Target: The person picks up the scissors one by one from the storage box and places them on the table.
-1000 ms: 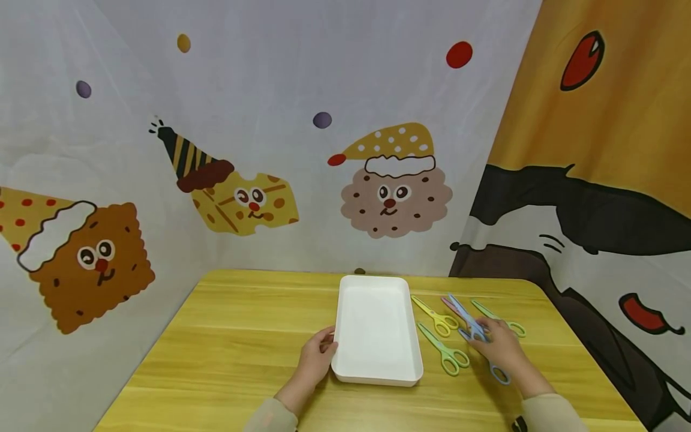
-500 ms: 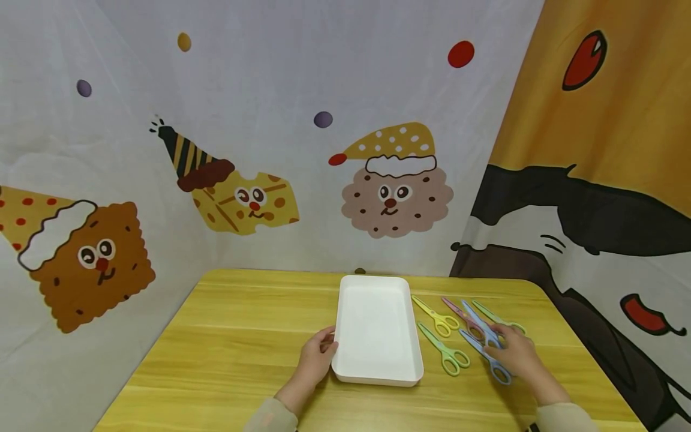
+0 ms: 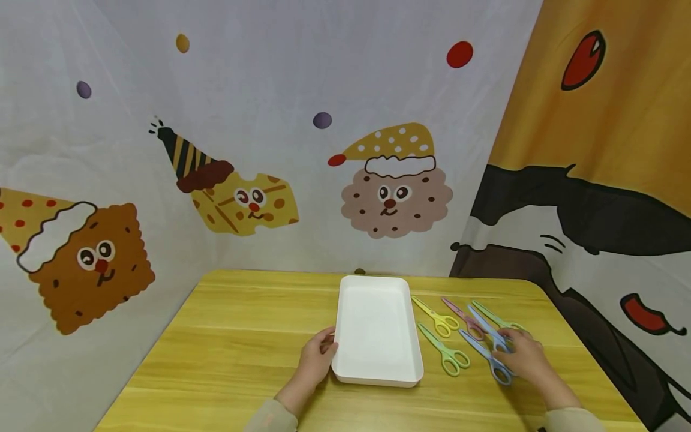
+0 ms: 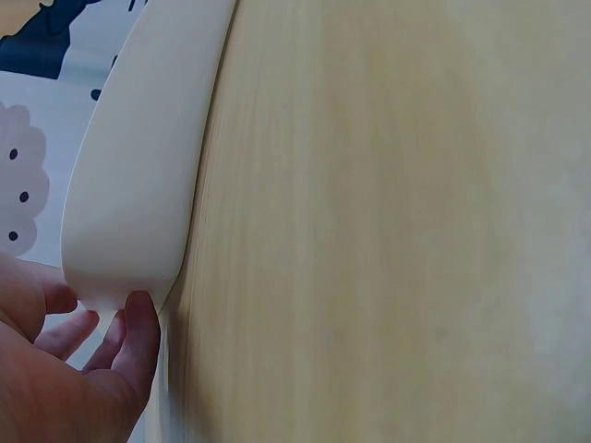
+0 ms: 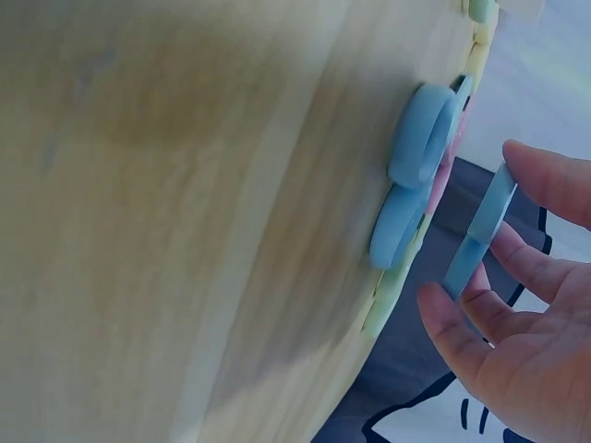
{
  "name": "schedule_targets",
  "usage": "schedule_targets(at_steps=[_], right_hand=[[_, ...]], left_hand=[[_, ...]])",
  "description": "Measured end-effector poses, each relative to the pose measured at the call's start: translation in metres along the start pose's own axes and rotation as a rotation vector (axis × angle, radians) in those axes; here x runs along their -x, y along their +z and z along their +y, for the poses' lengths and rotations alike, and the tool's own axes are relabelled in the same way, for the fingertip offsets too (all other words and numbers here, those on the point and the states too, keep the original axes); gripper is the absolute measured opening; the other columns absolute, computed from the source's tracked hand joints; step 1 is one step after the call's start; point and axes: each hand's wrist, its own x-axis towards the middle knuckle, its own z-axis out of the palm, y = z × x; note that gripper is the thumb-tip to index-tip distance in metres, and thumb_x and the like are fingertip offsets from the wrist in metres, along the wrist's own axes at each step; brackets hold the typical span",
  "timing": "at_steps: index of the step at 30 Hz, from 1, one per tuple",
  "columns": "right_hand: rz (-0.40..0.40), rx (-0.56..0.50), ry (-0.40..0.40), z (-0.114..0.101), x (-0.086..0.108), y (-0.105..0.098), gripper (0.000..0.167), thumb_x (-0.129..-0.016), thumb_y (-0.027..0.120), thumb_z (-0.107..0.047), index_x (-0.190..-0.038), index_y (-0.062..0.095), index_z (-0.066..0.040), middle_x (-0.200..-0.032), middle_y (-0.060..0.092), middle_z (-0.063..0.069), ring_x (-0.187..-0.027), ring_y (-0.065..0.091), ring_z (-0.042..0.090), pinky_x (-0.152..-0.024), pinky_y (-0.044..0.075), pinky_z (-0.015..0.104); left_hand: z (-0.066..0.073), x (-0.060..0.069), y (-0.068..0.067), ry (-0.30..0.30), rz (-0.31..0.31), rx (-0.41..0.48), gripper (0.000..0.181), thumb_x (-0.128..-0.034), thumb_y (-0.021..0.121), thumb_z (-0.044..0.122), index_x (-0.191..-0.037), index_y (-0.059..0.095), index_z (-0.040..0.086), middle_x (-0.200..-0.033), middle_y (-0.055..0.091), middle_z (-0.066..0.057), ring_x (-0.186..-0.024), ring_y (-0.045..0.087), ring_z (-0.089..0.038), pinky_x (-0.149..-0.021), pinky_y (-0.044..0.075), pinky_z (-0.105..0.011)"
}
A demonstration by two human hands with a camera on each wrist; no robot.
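Note:
A white rectangular tray [image 3: 376, 330] lies on the table. At its left side my left hand [image 3: 317, 357] grips the edge near the front corner; in the left wrist view the fingertips [image 4: 140, 309] press against the tray's outer wall. My right hand [image 3: 523, 359] holds pale blue scissors [image 3: 486, 323] by their handle loops, blades pointing away and to the left. The right wrist view has those scissors [image 5: 482, 221] pinched between thumb and fingers, raised off the wood. Just beneath lie darker blue scissors [image 3: 486, 357], their loops [image 5: 416, 175] flat on the table.
Yellow scissors [image 3: 441, 322] and green scissors [image 3: 447, 354] lie right of the tray. Pink scissors [image 3: 465, 318] and another green pair [image 3: 488, 311] are close to my right hand. A printed curtain [image 3: 259, 90] hangs behind the wooden table [image 3: 232, 336].
My right hand has moved right and toward me with the pale blue scissors, uncovering the pink and darker blue pairs. My left hand and the tray have stayed put.

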Motion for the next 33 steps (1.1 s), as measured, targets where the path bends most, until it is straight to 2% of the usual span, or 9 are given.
schedule_targets(at_steps=[14,22,29,33], right_hand=[[-0.047,0.027,0.055,0.016,0.010,-0.013,0.062,-0.078,0.074,-0.028,-0.122,0.051,0.010,-0.119,0.043,0.043,-0.107,0.040,0.061,-0.085,0.034,0.067],[-0.051,0.044,0.051,0.030,0.015,-0.018,0.062,-0.078,0.074,-0.029,-0.118,0.052,0.012,-0.114,0.048,0.042,-0.105,0.044,0.057,-0.083,0.033,0.064],[-0.075,0.050,0.074,0.040,0.019,-0.022,0.061,-0.076,0.076,-0.031,-0.116,0.055,0.010,-0.111,0.052,0.038,-0.102,0.047,0.053,-0.080,0.036,0.062],[-0.091,0.052,0.071,0.043,0.021,-0.024,0.061,-0.076,0.076,-0.031,-0.116,0.055,0.010,-0.110,0.054,0.037,-0.103,0.047,0.052,-0.080,0.037,0.062]], left_hand=[[-0.001,0.000,0.001,-0.002,0.001,0.004,0.037,-0.0900,0.059,0.001,-0.127,0.057,0.000,-0.110,0.062,-0.016,-0.096,0.061,-0.024,-0.077,0.054,-0.027],[0.000,0.000,0.000,-0.010,0.006,0.005,0.037,-0.0903,0.059,0.002,-0.127,0.057,0.000,-0.111,0.062,-0.017,-0.097,0.060,-0.024,-0.078,0.054,-0.026],[0.000,-0.001,0.000,0.010,0.002,0.009,0.037,-0.0905,0.059,0.002,-0.128,0.056,-0.001,-0.112,0.061,-0.019,-0.097,0.061,-0.025,-0.078,0.054,-0.027],[0.000,-0.001,0.001,-0.006,0.004,0.009,0.037,-0.0907,0.059,0.003,-0.128,0.056,0.000,-0.112,0.061,-0.018,-0.097,0.060,-0.024,-0.079,0.054,-0.028]])
